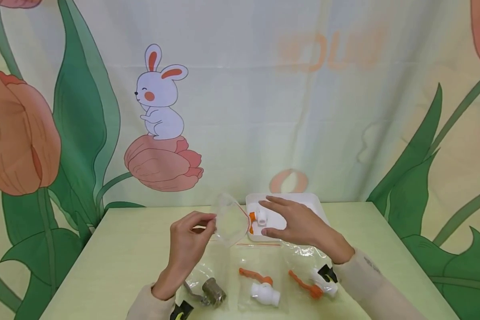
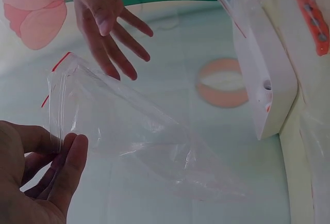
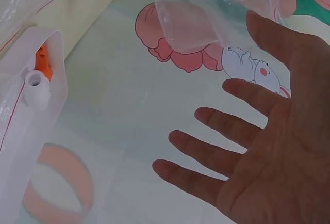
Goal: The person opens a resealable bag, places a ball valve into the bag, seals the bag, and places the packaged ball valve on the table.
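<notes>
My left hand (image 1: 190,240) pinches a clear zip bag (image 1: 228,222) near its red-lined opening, between thumb and fingertips. The bag hangs limp, and nothing shows inside it in the left wrist view. My right hand (image 1: 300,222) is held over a white tray (image 1: 304,198), fingers spread and straight, palm bare in the right wrist view. Inside the tray, a white plastic valve (image 1: 262,216) with an orange handle lies just left of the right fingertips. More orange shows below it, partly covered by the bag's edge.
In front lie several clear bags: one with a grey-brown valve (image 1: 214,291), one with a white valve (image 1: 265,294) and orange lever, and one with another orange-levered valve (image 1: 314,291) below the right forearm. Behind the table (image 1: 120,266) hangs a printed curtain (image 1: 232,111).
</notes>
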The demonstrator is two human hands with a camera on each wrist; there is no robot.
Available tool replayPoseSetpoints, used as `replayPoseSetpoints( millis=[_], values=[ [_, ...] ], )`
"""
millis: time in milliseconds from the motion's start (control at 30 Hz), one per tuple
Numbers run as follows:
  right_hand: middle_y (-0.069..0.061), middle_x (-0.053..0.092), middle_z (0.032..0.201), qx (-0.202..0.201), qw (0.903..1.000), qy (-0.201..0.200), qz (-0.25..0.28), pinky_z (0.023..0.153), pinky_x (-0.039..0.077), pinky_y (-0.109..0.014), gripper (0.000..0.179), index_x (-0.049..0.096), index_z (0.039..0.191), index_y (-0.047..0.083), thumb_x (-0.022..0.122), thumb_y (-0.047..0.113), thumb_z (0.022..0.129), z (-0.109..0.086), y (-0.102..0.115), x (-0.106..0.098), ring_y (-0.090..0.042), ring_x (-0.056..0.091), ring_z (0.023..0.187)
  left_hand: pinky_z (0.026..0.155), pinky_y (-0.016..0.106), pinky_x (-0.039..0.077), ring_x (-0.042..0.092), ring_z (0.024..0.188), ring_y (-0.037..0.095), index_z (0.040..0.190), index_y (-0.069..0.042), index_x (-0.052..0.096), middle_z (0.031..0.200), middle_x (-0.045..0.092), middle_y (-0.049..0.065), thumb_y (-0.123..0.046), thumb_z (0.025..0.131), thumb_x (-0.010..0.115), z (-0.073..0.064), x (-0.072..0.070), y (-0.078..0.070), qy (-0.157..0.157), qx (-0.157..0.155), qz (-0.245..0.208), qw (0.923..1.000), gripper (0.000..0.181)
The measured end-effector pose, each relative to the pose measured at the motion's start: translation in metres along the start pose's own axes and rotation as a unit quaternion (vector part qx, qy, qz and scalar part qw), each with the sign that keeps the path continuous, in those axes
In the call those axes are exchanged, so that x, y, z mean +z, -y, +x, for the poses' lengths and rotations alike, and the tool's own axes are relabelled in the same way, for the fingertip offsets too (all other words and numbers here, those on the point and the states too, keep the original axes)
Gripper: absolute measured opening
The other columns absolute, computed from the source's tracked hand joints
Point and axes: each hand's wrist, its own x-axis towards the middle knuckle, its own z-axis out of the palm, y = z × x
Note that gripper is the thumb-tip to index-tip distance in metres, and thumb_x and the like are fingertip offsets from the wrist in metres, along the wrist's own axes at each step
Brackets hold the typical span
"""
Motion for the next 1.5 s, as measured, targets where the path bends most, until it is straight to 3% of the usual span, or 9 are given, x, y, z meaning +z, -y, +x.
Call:
replayPoseSetpoints(
  millis=[167,433,700,1067,1500],
  values=[
    [-0.004,0.038,0.158,0.018,0.9986,0.05,-0.004,0.108,0.041,-0.056,0.075,0.043,0.149,0.027,0.069,0.056,0.085,0.009,-0.006,0.006,-0.032,0.038,0.144,0.059,0.016,0.056,0.07,0.063,0.011,0.088,-0.007,0.077,0.077,0.073,0.001,0.005,0.081,0.072,-0.002,-0.002,0.004,0.004,-0.004,0.01,0.9999,0.015],
    [-0.012,0.033,0.159,-0.005,0.9965,0.065,-0.051,0.111,0.03,-0.068,0.077,0.041,0.15,0.023,0.067,0.056,0.086,0.025,-0.02,0.026,-0.041,0.031,0.146,0.06,0.017,0.057,0.071,0.065,0.012,0.089,-0.007,0.077,0.078,0.073,0.001,0.003,0.082,0.073,-0.005,-0.005,0.008,0.009,-0.017,0.021,0.9996,0.013],
    [-0.008,0.027,0.162,0.039,0.9915,0.108,-0.06,0.112,0.021,-0.072,0.08,0.037,0.152,0.029,0.064,0.063,0.085,0.042,-0.034,0.055,-0.039,0.025,0.148,0.06,0.013,0.055,0.071,0.064,0.014,0.088,-0.007,0.077,0.078,0.073,0.002,0.003,0.082,0.072,-0.007,-0.006,0.01,0.009,-0.021,0.013,0.9997,0.012],
    [-0.007,0.03,0.161,0.088,0.9855,0.138,-0.044,0.111,0.025,-0.071,0.081,0.039,0.151,0.028,0.067,0.062,0.082,0.068,-0.041,0.087,-0.037,0.028,0.147,0.061,0.013,0.055,0.071,0.065,0.012,0.088,-0.007,0.077,0.078,0.073,0.002,0.002,0.082,0.073,-0.009,-0.007,0.012,0.012,-0.03,0.016,0.9993,0.012],
    [-0.013,0.04,0.155,0.12,0.9808,0.152,-0.026,0.11,0.04,-0.055,0.079,0.043,0.149,0.019,0.07,0.054,0.084,0.08,-0.04,0.113,-0.037,0.042,0.139,0.061,0.012,0.055,0.071,0.065,0.012,0.089,-0.005,0.077,0.078,0.073,0.002,0.002,0.083,0.072,-0.011,-0.006,0.012,0.015,-0.042,0.017,0.9988,0.01]
  ],
)
